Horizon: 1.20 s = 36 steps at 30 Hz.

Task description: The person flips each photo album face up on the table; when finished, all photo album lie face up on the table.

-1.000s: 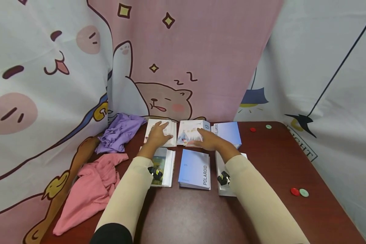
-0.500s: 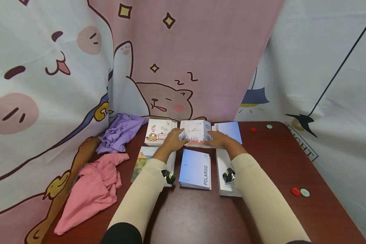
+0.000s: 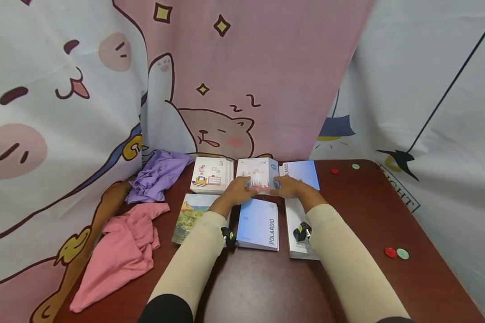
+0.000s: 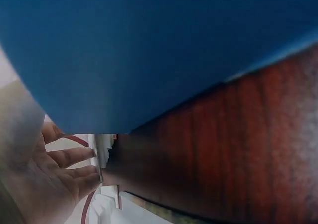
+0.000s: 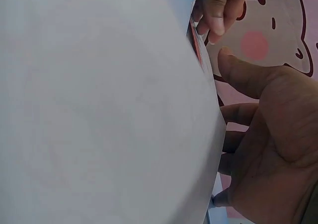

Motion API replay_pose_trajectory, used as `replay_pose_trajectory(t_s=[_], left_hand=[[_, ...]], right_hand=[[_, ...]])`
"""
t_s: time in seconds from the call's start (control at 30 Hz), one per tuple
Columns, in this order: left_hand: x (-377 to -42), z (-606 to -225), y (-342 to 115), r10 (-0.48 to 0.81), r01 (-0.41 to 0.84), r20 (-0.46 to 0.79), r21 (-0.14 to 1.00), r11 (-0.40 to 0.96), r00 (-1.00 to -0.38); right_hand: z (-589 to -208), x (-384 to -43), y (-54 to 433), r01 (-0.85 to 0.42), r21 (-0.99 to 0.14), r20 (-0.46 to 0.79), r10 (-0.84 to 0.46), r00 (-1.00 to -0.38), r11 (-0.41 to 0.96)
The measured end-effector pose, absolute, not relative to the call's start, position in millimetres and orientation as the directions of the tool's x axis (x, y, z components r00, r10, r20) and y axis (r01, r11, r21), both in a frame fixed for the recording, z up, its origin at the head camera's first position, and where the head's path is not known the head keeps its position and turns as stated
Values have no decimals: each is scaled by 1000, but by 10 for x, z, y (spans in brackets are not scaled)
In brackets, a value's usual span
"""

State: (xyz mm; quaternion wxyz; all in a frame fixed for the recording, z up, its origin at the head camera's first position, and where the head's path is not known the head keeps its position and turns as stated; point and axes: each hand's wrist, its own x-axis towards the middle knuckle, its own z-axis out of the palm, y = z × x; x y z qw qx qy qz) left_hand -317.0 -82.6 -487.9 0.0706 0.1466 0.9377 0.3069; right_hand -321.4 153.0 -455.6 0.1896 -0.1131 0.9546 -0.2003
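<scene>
At the back middle of the table lies a thick photo album (image 3: 255, 172) with a pale illustrated cover and a greyish-blue spine. My left hand (image 3: 237, 190) is at its front left corner, thumb toward the cover. On the opposite side, my right hand (image 3: 288, 186) touches the spine side with spread fingers. The left wrist view shows the left hand (image 4: 44, 184) with fingers stretched to a white edge. In the right wrist view the right hand (image 5: 278, 119) has its thumb raised and its fingers partly hidden by a large white surface.
Around it lie a cartoon-cover album (image 3: 211, 175), blue albums (image 3: 303, 172) marked POLAROID, a landscape-cover album (image 3: 190, 217) and a white one (image 3: 299, 237). Purple cloth (image 3: 157, 177) and pink cloth (image 3: 121, 251) lie left. Red buttons (image 3: 390, 252) and green buttons (image 3: 403, 254) sit right.
My left hand has moved right from the cartoon-cover album to the middle album's front left corner. My right hand has shifted slightly right, off the cover to the spine side.
</scene>
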Motion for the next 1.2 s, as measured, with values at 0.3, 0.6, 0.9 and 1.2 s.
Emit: replay_pose_trajectory(t_s=[0.3,0.6,0.9,1.2], left_hand=[[-3168,-4983,-821,326,248,-46,552,796,-944],[-3157,-4846,-872,377,236,-93,636,735,-922],[-3167,-4677,-852,406,225,-43,775,590,-913],[-3199,-4598,-779,403,211,21,877,433,-915]], right_hand=[[-4586,-3196,1534,-138,-502,-290,-316,-903,854],[-4541,-3171,1561,-143,-678,-178,-350,-920,721],[-4336,-3147,1567,-102,-949,-25,-392,-920,299],[-4209,-3070,1425,-129,-965,19,-429,-903,229]])
